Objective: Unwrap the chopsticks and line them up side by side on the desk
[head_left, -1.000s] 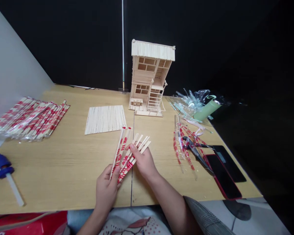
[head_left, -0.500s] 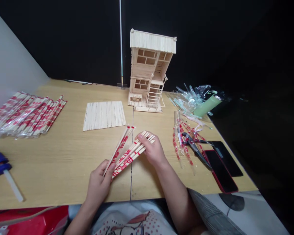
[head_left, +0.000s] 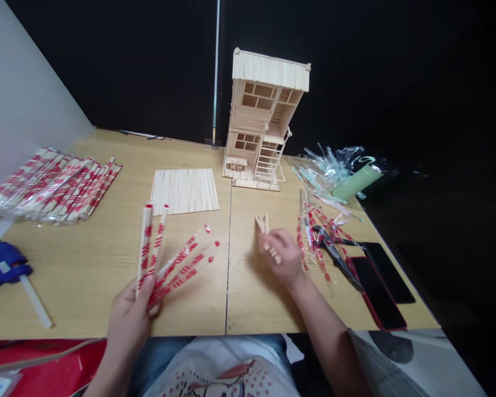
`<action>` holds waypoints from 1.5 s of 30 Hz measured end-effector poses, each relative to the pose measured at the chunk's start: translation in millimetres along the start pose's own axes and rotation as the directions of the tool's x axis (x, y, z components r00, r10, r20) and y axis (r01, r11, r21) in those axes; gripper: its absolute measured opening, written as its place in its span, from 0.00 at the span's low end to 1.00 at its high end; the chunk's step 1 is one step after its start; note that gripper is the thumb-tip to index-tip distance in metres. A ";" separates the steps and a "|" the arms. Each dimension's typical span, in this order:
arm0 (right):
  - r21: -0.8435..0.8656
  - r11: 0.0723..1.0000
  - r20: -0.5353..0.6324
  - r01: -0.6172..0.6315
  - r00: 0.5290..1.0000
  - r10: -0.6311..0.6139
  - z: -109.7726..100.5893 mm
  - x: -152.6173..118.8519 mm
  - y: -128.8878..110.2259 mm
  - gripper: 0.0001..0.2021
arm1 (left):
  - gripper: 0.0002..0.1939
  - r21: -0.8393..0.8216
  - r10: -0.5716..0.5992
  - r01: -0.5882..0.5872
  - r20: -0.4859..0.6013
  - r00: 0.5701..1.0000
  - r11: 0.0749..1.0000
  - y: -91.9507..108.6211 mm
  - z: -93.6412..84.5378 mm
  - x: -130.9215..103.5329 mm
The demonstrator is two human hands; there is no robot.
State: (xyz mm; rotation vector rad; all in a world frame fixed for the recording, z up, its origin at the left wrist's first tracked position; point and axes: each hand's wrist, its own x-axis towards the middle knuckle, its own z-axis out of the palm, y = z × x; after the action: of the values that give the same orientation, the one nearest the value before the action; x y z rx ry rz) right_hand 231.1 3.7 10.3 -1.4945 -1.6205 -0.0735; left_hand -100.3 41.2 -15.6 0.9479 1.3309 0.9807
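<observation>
My left hand [head_left: 132, 314] is closed on red-printed chopstick wrappers. Two pairs still sheathed, the wrapped chopsticks [head_left: 145, 242], stand upright, while emptied clear wrappers [head_left: 186, 270] fan out to the right. In my right hand [head_left: 283, 256], curled fingers grip several bare wooden chopsticks [head_left: 261, 223]; their ends stick out at both sides of the fist, above the table. A flat panel of pale sticks [head_left: 185, 191] lies beyond my left hand. Farther back stands a two-storey model house [head_left: 268, 127] made of sticks.
At left lie a pack of wrapped chopsticks [head_left: 58, 184] and a blue glue gun [head_left: 8, 267]. To the right are torn wrappers [head_left: 320, 259], pliers [head_left: 334, 253], a red-edged phone [head_left: 378, 292], a black flat object [head_left: 391, 273], a green roll [head_left: 357, 179] and crumpled clear plastic [head_left: 326, 160].
The bare chopsticks have come out of their wrappers in my right hand, which moved right. My left hand moved left with the wrappers, now limp. The view shifted slightly.
</observation>
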 end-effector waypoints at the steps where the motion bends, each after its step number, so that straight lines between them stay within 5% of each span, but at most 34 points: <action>1: -0.051 0.994 0.173 0.097 0.981 -0.087 7.5 -7.9 -4.8 0.10 | 0.28 -0.039 -0.022 0.024 0.048 0.999 0.999 0.0 9.4 -1.0; 3: -0.126 0.977 0.400 0.171 0.910 -0.108 19.7 -22.0 -13.6 0.13 | 0.30 -0.078 -0.053 0.063 0.127 0.991 0.995 2.0 28.3 -4.1; 5: -0.140 0.981 0.501 0.135 0.864 -0.047 23.1 -31.1 -20.5 0.12 | 0.30 -0.107 -0.084 0.106 0.192 0.978 0.989 5.9 43.9 -8.3; 9: 0.014 0.999 0.566 -0.043 0.824 0.028 4.6 -26.0 -29.4 0.17 | 0.32 -0.128 -0.146 0.191 0.301 0.942 0.973 13.4 61.5 -17.6; 11: 0.151 0.976 0.540 -0.158 0.840 0.053 -4.6 -12.5 -33.8 0.18 | 0.32 -0.132 -0.163 0.220 0.347 0.924 0.967 14.2 66.6 -21.8; 14: 0.371 0.840 0.421 -0.397 0.878 0.229 -2.7 12.1 -43.5 0.11 | 0.33 -0.115 -0.193 0.263 0.422 0.886 0.958 10.4 74.6 -28.8; 18: 0.589 0.530 0.469 -0.610 0.792 0.390 19.5 33.8 -60.1 0.21 | 0.33 -0.063 -0.222 0.291 0.500 0.837 0.955 -1.0 83.2 -39.7; 22: 0.615 0.474 0.429 -0.630 0.772 0.469 33.6 36.7 -72.3 0.23 | 0.32 -0.055 -0.166 0.212 0.447 0.879 0.976 -9.2 80.1 -44.7; 28: 0.632 0.519 0.305 -0.576 0.800 0.517 37.8 31.1 -81.2 0.18 | 0.26 0.046 0.050 -0.059 0.174 0.983 0.997 -6.1 70.9 -41.5; 31: 0.654 0.506 0.265 -0.562 0.797 0.543 42.3 29.4 -86.0 0.18 | 0.25 0.100 0.133 -0.150 0.163 0.978 0.984 -4.1 72.4 -42.0; 37: 0.685 0.336 0.378 -0.647 0.710 0.594 62.0 14.4 -103.1 0.21 | 0.25 0.058 0.086 -0.100 0.198 0.976 0.993 -2.4 82.9 -46.6; 45: 0.690 0.286 0.511 -0.665 0.728 0.458 76.6 -8.6 -123.5 0.19 | 0.23 0.162 0.226 -0.243 0.116 0.967 0.956 -3.3 75.8 -35.3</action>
State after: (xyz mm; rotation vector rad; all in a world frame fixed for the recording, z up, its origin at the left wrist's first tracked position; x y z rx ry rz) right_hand 86.1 8.9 22.2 -1.1591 -0.8616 1.2019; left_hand -24.4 7.3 -5.7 1.2957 1.2576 0.9936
